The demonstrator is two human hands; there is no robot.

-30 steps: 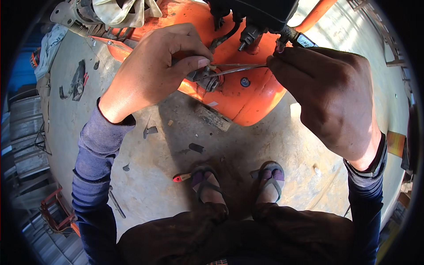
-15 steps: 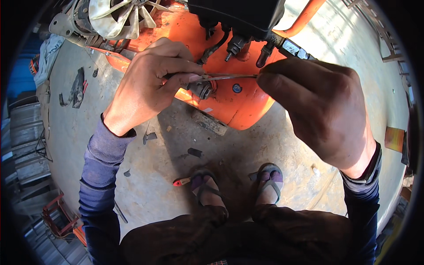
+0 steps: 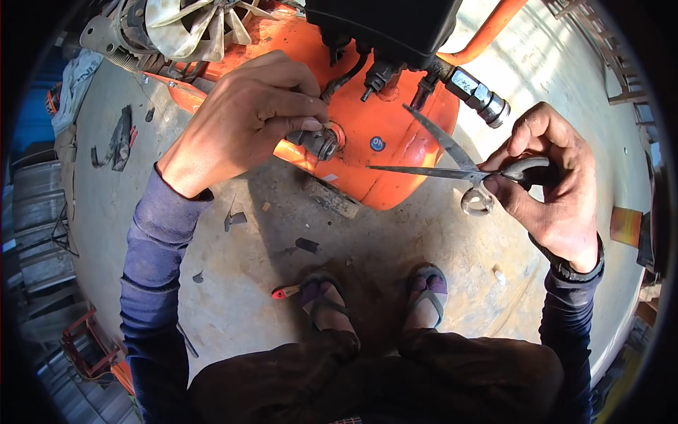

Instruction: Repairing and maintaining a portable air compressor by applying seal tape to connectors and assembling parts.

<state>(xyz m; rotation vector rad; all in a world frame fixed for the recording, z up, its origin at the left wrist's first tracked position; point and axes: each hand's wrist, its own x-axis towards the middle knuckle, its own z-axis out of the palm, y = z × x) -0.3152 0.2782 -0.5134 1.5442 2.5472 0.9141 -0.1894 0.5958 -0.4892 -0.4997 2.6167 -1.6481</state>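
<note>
In my right hand (image 3: 558,184) is a pair of scissors (image 3: 462,164), fingers in the dark handles. Its blades are spread apart and point left, over the orange tank (image 3: 367,184). My left hand (image 3: 261,116) pinches thumb against fingers just above a grey metal fitting (image 3: 321,145) on the tank's near side. Whatever lies between those fingertips is hidden, and I cannot tell whether they grip the fitting itself. Beyond the hands, a black box (image 3: 381,25) sits above the tank, with a metal coupling (image 3: 480,99) sticking out to its right.
A pale fan wheel (image 3: 201,25) stands at the upper left of the tank, and an orange pipe (image 3: 487,32) rises at the upper right. On the concrete floor lie a red-handled tool (image 3: 284,292), dark scraps (image 3: 306,245) and a black strip (image 3: 121,138). My sandalled feet (image 3: 427,297) are below.
My right hand has moved right and down, away from the left hand, and turned so the scissors show with blades spread. My left hand stays at the fitting, still pinched.
</note>
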